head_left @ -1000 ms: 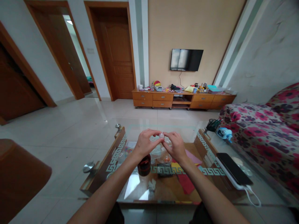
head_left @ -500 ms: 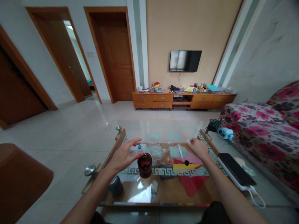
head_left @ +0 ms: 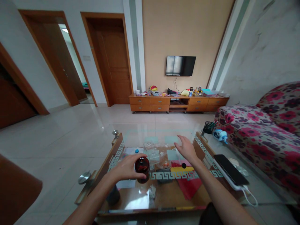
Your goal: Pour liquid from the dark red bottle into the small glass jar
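Note:
My left hand (head_left: 127, 168) is wrapped around a dark amber glass bottle (head_left: 142, 170) with an uncapped mouth, standing on the glass table (head_left: 161, 200). My right hand (head_left: 186, 149) hovers over the table's right side with its fingers apart and nothing between them. A small round black cap (head_left: 184, 165) lies just below that hand. Beyond the amber bottle is a blue cap (head_left: 137, 151) on a clear container. Clear plastic pieces (head_left: 153, 153) lie to the right of the bottle, partly blurred by reflections.
A dark cup (head_left: 113, 195) stands near my left forearm. At the right edge lie a phone (head_left: 231, 170) and a white cable (head_left: 250, 195). A black mesh pen holder (head_left: 208, 127) and a blue-white object (head_left: 220, 135) stand at the far right corner, beside the flowered sofa (head_left: 253, 137).
My left hand has closed around the amber bottle, which it was beside before. My right hand has opened from a pinch on something small and white and shifted slightly left.

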### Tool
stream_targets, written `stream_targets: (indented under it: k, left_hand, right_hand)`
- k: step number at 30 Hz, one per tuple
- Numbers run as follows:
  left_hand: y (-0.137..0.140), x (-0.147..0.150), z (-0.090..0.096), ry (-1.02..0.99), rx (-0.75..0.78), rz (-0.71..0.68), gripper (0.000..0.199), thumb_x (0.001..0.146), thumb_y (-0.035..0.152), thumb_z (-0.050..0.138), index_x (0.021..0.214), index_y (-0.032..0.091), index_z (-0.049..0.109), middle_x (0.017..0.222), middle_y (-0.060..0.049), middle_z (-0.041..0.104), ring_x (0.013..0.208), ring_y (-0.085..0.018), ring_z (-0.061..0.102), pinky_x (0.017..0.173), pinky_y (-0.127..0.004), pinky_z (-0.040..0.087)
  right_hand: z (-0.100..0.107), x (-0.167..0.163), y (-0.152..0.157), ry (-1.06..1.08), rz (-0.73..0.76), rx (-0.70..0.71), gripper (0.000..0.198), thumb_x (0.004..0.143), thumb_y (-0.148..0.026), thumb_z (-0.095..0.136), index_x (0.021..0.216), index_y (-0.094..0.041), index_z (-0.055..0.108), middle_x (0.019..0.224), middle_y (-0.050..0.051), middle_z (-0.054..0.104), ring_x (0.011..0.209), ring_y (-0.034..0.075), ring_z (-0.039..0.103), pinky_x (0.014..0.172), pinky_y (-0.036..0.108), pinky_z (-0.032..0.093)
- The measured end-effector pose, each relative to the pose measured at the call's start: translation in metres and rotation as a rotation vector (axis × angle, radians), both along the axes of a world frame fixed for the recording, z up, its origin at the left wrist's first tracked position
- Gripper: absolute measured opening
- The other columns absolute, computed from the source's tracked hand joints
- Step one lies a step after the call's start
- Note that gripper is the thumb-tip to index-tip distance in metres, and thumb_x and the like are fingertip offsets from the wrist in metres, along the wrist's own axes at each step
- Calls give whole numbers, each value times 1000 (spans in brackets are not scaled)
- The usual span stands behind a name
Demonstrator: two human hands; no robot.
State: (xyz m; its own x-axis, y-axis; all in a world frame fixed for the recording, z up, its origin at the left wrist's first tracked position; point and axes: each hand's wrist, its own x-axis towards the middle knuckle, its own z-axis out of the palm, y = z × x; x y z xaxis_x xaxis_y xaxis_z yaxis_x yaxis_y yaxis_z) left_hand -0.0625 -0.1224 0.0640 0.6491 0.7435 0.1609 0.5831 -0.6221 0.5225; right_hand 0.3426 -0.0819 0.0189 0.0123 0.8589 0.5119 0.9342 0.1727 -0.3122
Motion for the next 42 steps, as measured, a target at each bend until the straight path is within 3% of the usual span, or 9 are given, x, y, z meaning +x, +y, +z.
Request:
stream_targets:
  k: [5,8,11,17,22,30,34,42]
  left_hand:
    - [2,3,-4,-15,-54,-13,90,62,62,92,141,33,60,122,-7,74,110,-35,70,96,-46,55]
    - [1,1,-4,-24,-95,-13,95,61,60,94,145,35,57,125,-5,73,113,-34,69,99,-45,54]
    - [0,-1,-4,-16,-107,2,98,61,60,94,147,37,55,125,-5,73,112,-34,70,99,-45,54]
    - [1,0,-8,-66,-152,-9,98,57,59,96,143,32,59,123,-6,74,111,-33,70,98,-43,55]
    - [2,-4,-12,-100,-209,8,86,58,60,95,133,28,65,119,-8,75,108,-33,71,95,-44,56]
    - [5,-5,-26,-133,-203,60,82,58,56,94,130,24,69,118,-10,75,110,-36,69,96,-49,56]
    - [9,-4,-34,-149,-188,83,82,63,58,92,132,22,67,121,-12,74,109,-34,70,96,-48,55]
    - [13,2,-41,-206,-159,147,75,71,59,86,133,23,65,124,-10,75,111,-32,70,98,-47,55]
  right_hand:
    - [-15,-78,-12,59,426,-49,69,99,-54,60,160,-29,39,165,11,42,149,28,43,121,47,38]
    - [-24,-108,-20,-2,537,-130,76,96,-56,64,163,-33,35,171,10,31,152,32,38,122,53,36]
    - [-28,-121,-22,-27,573,-155,72,96,-52,65,161,-35,38,170,9,34,150,32,41,121,55,36]
    - [-28,-117,-21,-6,544,-139,69,88,-45,77,151,-31,51,164,12,43,148,31,43,119,52,38]
    - [-21,-105,-28,22,584,-221,72,84,-34,80,151,-31,52,148,11,56,134,29,55,113,46,44]
    - [-14,-93,-39,104,623,-309,75,78,-28,84,148,-31,57,146,9,59,131,29,59,111,44,47]
    - [-17,-91,-38,120,615,-307,87,75,-27,84,155,-28,49,155,12,53,139,30,54,117,47,43]
    - [-25,-88,-41,109,546,-342,92,78,-39,84,159,-24,44,156,15,54,138,32,56,115,48,45]
